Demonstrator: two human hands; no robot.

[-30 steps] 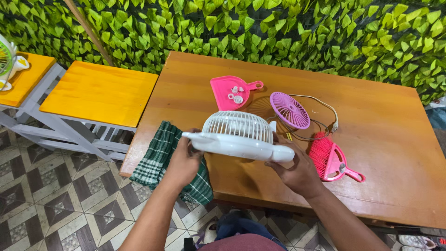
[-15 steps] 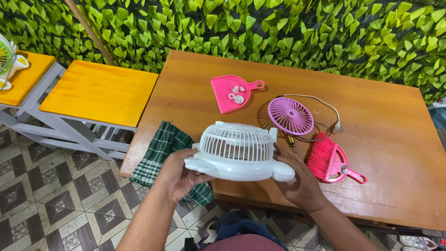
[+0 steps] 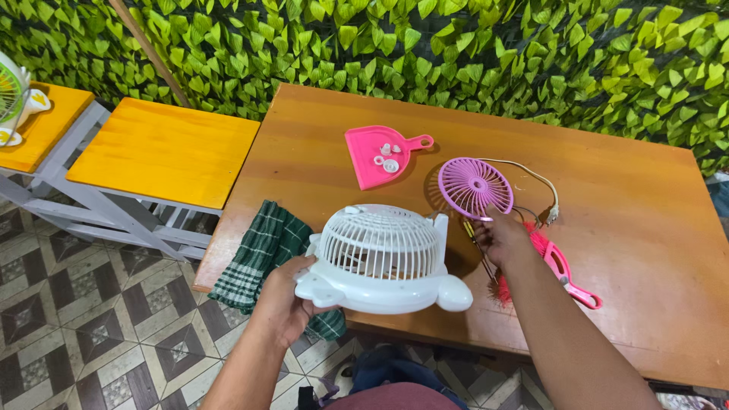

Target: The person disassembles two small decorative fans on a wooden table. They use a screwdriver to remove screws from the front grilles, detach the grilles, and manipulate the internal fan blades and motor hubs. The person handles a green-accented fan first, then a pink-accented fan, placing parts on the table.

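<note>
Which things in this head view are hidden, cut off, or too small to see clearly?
- Right hand: fingertips face away, so what they touch beside the purple fan grille is unclear.
- Pink brush: bristles partly hidden behind the right forearm.
- Small white parts on the pink dustpan: too small to identify.
- Green fan: cut off by the left edge.

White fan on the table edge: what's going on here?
A person's left hand holds a white fan by its base at the near edge of a wooden table. The right hand reaches to a purple fan grille, over a pink brush. A pink dustpan holds small white parts; a green checked cloth hangs off the edge.
</note>
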